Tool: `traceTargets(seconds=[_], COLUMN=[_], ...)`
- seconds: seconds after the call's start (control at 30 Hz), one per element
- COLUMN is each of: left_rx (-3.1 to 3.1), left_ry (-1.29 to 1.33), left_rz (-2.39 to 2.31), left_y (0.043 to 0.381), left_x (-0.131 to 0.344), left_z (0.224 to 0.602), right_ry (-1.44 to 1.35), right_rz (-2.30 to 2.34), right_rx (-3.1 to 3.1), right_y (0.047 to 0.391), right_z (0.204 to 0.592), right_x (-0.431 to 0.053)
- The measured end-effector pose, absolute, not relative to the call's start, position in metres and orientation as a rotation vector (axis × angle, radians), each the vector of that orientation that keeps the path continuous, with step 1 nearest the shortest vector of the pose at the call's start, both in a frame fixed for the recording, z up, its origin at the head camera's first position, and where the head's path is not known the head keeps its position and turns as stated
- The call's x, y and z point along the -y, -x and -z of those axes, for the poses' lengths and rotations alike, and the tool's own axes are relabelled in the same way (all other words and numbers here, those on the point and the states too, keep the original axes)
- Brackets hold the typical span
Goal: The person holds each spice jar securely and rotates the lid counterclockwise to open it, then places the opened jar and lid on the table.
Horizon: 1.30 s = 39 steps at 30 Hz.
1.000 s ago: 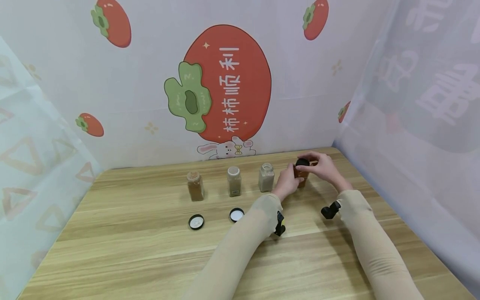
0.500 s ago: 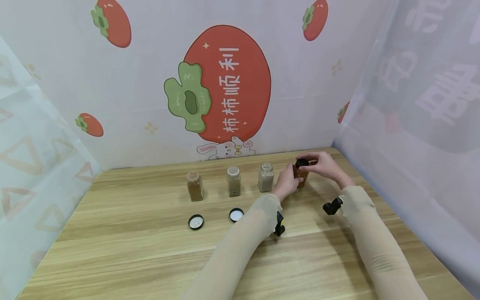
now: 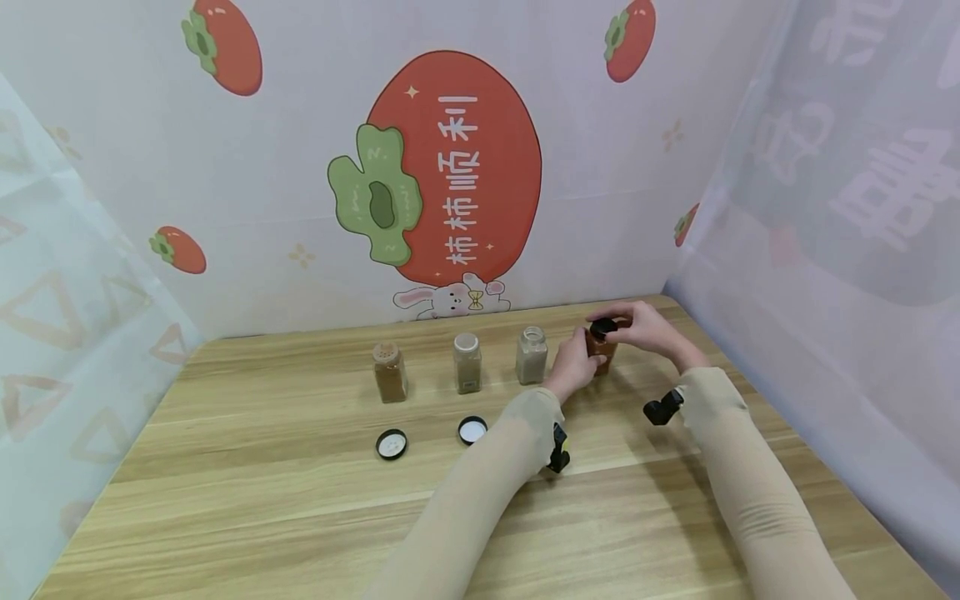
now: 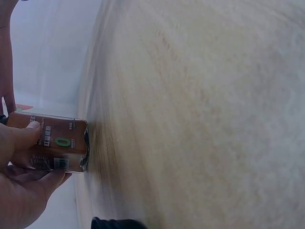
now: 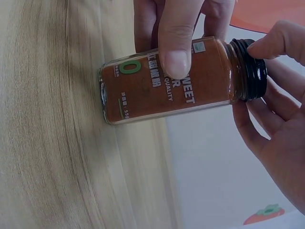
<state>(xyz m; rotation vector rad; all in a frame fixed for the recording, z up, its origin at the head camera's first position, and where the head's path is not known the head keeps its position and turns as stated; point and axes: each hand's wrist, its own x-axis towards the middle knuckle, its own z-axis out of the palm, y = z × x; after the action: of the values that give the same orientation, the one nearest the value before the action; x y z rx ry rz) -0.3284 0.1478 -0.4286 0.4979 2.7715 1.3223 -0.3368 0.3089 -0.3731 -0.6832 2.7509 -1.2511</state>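
Note:
A square glass spice jar (image 5: 143, 93) of red-brown powder stands upright at the back right of the wooden table, its printed label visible in the right wrist view. My left hand (image 3: 573, 367) grips its body, the thumb (image 4: 26, 136) across the label in the left wrist view. A ribbed black screw cap (image 5: 256, 76) sits on the jar's neck. My right hand (image 3: 648, 329) pinches this cap from above, thumb on one side and fingers on the other. Part of the glass neck shows below the cap.
Left of my hands stand an uncapped jar (image 3: 532, 358) of pale powder, a white-topped jar (image 3: 468, 367) and a brown-powder jar (image 3: 391, 379) with a perforated top. Two black lids (image 3: 392, 445) lie upturned in front. A printed cloth (image 3: 300, 167) hangs behind the table.
My right hand and wrist have turned slightly around the cap, the wrist shifting a little up. My left hand keeps its hold, and the jar stays in place.

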Motion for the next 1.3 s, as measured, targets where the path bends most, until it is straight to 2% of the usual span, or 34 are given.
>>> traceTargets(seconds=[0.3, 0.7, 1.07, 1.3], left_rx=[-2.767, -2.764, -2.777, -2.776], left_ry=[-0.491, -0.477, -0.488, -0.499], left_rz=[-1.315, -1.324, -1.305, -1.327], left_y=[0.328, 0.328, 0.327, 0.327], left_x=[-0.147, -0.148, -0.147, -0.146], left_z=[0.428, 0.427, 0.427, 0.427], right_ry=[0.759, 0.499, 0.293, 0.258], right_rz=[1.25, 1.197, 1.077, 1.03], right_rx=[-2.787, -2.978, -3.1, -3.147], right_y=[0.333, 0.326, 0.327, 0.326], right_z=[0.373, 0.367, 0.378, 0.38], right_x=[-0.311, -0.295, -0.292, -0.29])
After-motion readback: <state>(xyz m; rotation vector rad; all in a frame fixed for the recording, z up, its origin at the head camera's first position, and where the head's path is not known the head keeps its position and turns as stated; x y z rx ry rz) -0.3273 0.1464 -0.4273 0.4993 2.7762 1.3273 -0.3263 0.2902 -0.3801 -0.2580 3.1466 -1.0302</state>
